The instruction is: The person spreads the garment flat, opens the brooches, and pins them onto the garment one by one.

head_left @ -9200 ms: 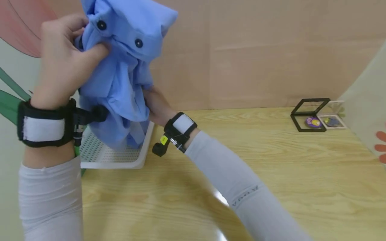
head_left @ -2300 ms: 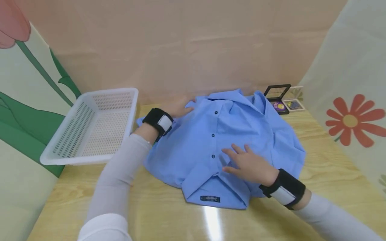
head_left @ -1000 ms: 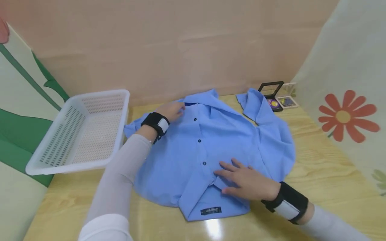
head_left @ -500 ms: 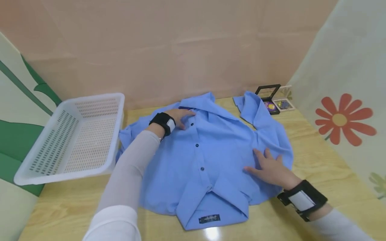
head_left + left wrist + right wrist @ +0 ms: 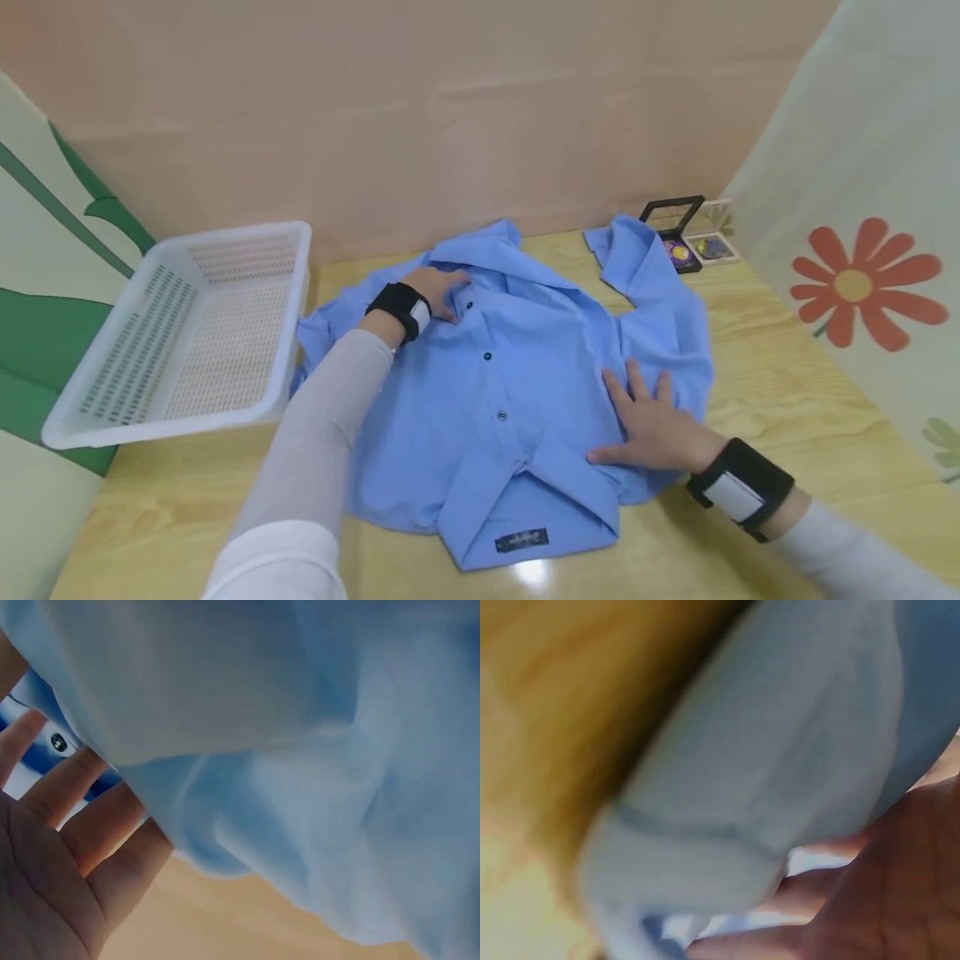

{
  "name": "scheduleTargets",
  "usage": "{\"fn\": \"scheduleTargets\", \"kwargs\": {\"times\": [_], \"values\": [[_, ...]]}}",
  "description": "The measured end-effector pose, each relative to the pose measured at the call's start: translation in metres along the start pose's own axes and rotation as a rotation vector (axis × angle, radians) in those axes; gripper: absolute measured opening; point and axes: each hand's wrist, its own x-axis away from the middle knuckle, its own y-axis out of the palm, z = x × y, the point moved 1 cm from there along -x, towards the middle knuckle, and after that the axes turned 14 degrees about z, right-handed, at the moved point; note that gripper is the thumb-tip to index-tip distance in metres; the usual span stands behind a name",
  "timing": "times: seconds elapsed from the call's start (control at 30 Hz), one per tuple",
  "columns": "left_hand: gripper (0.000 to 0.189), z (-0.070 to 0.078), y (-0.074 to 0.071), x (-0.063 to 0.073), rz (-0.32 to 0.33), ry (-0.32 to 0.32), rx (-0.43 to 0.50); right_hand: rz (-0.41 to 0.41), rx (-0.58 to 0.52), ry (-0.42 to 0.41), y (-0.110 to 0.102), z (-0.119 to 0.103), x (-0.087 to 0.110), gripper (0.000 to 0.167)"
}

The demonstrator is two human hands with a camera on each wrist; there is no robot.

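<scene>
A light-blue button-up shirt (image 5: pixel 540 350) lies spread on the wooden table, its collar (image 5: pixel 525 525) with a dark label towards me. My left hand (image 5: pixel 435 290) rests on its far part, beside the top visible button of the placket. In the left wrist view the fingers of the left hand (image 5: pixel 67 862) look fairly straight, their tips hidden by cloth. My right hand (image 5: pixel 660 425) lies on the shirt's right side near the sleeve (image 5: pixel 667 317), fingers spread. Cloth covers part of the right hand (image 5: pixel 900 877) in the right wrist view.
A white perforated basket (image 5: pixel 292 333) stands at the left, close to the left sleeve. Behind the right sleeve sit a small black frame (image 5: pixel 686 258) and a pale one (image 5: pixel 716 248). A beige backdrop (image 5: pixel 450 125) bounds the table's far edge.
The shirt, earlier held up over the basket, now lies spread on the table. My right hand has moved from the buttons to the right side; my left hand stays at the far part.
</scene>
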Motion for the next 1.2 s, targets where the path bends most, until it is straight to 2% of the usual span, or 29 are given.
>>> {"fn": "scheduleTargets", "kwargs": {"times": [0.27,0.5,0.77,0.93,1.1,1.2], "values": [[0.071,-0.010,-0.006,0.019,0.049,-0.064,0.049,-0.026,-0.029,-0.189,-0.004,0.002,-0.015,0.121],[0.068,-0.015,-0.011,0.036,0.058,-0.103,0.044,-0.086,-0.047,-0.271,-0.005,0.001,-0.031,0.117],[0.069,-0.025,-0.006,0.045,0.075,-0.126,0.023,-0.101,-0.021,-0.297,-0.010,0.017,-0.047,0.114],[0.066,-0.028,-0.008,0.055,0.071,-0.152,0.033,-0.132,-0.010,-0.269,-0.017,0.027,-0.063,0.117],[0.062,-0.030,-0.008,0.061,0.091,-0.126,0.030,-0.149,0.007,-0.244,-0.026,0.042,-0.079,0.116],[0.059,-0.032,-0.009,0.066,0.074,-0.115,0.020,-0.149,0.012,-0.257,-0.029,0.046,-0.088,0.112]]}}
